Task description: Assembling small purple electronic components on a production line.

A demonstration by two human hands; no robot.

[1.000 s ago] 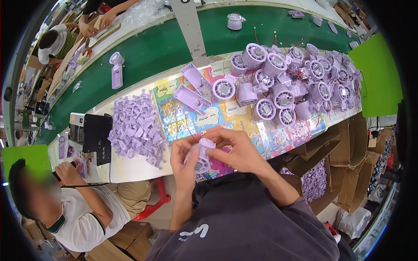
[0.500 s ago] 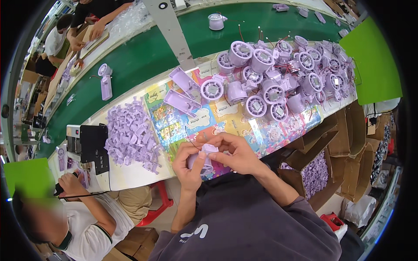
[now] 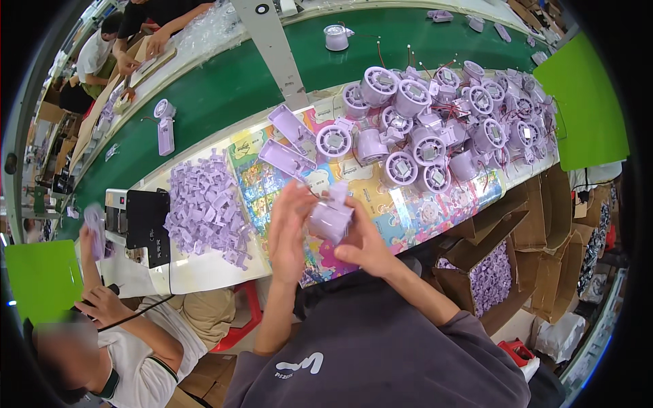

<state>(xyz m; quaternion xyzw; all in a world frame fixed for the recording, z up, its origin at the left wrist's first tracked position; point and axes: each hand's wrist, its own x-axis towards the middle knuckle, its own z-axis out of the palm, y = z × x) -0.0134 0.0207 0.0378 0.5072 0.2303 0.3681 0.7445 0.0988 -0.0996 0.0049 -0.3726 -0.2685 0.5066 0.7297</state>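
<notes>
A lilac cup-shaped fan housing (image 3: 331, 221) with a small block-like neck is held over the near edge of the patterned mat. My right hand (image 3: 371, 246) grips it from the right, thumb below and fingers behind. On its other side my left hand (image 3: 287, 234) has its fingers stretched out and slightly blurred, close to the housing; whether they touch it is hard to see. Beyond my hands lie two lilac handle shells (image 3: 286, 158) and a single round fan housing (image 3: 334, 141). A large heap of similar housings (image 3: 428, 151) with thin wires fills the mat's right side.
Small lilac clips (image 3: 207, 207) are piled at left, beside a black-plated device (image 3: 148, 228). A green conveyor belt (image 3: 224, 88) runs behind, crossed by a metal post (image 3: 271, 51). Cardboard boxes (image 3: 537, 245) stand at right. A co-worker (image 3: 139, 340) sits at left.
My hands have lifted the fan housing up and away from me, and tipped it. The left fingers have come off their pinch and spread. The co-worker at left has raised a lilac part.
</notes>
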